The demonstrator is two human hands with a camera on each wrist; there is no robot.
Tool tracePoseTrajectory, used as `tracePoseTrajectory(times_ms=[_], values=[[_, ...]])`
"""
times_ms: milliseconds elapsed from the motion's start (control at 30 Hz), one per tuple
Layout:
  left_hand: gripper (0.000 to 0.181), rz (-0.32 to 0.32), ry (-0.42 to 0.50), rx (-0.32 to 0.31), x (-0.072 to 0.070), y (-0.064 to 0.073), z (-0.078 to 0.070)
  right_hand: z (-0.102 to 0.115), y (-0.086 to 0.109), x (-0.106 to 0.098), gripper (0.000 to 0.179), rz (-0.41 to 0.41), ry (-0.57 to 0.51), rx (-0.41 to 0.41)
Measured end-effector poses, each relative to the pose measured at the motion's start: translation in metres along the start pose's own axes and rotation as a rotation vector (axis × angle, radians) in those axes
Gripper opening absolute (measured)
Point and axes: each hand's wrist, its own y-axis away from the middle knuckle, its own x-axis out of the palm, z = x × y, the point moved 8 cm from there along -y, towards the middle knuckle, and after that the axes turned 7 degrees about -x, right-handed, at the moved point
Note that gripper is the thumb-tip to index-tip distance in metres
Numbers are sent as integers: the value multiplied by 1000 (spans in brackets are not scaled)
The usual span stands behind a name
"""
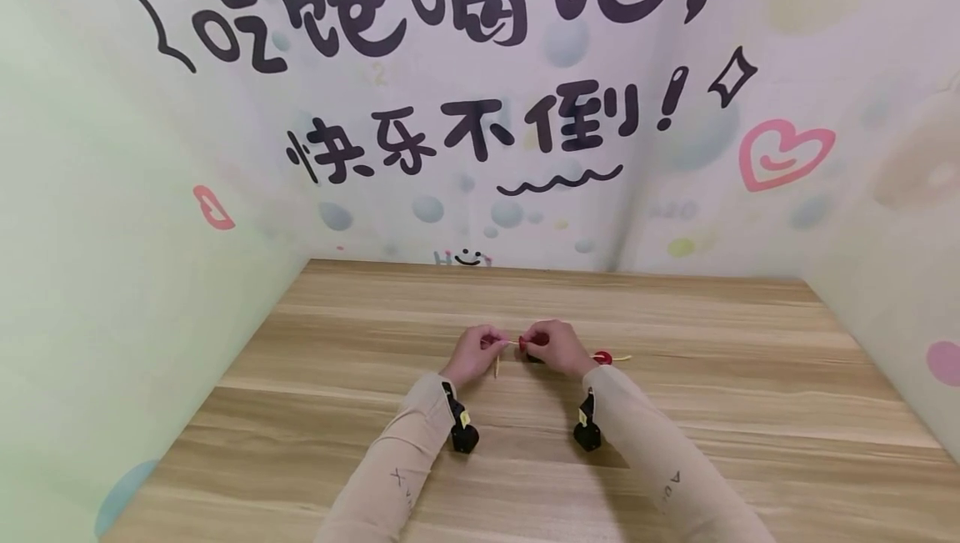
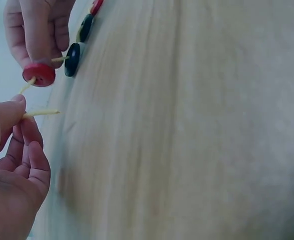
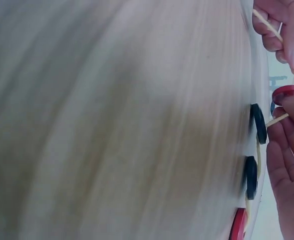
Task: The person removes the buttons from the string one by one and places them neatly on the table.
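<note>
My left hand (image 1: 474,353) pinches a thin yellow cord (image 2: 42,113) between thumb and forefinger, and the cord's short loose end sticks out past the fingertips. Close on its right, my right hand (image 1: 558,348) holds a red button (image 2: 42,76) by its edge. The cord runs through that button, stretching from it to the left fingertips. Farther along the same cord, two dark buttons (image 3: 258,124) hang in a row beside the right hand. Beyond them another red button (image 3: 238,225) is on the cord, with the cord's far tail reaching past it in the head view.
Both hands work over a wood-grain table (image 1: 315,426), toward its back half. A printed wall cloth (image 1: 420,226) rises behind the back edge, with pale walls at both sides. Each wrist carries a small black camera (image 1: 464,438).
</note>
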Motion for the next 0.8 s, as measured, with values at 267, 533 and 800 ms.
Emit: tracePoseTrajectory(times_ms=[267,533,800], values=[[8,38,5,1,4,3,-1,-4,2,-3,4,-7,-51,8],[10,33,32,6,10,0,3,-2,5,0,3,62,14,-77],[10,16,75,20,10,0,-1,0,8,-11,4,21,-65,-12]])
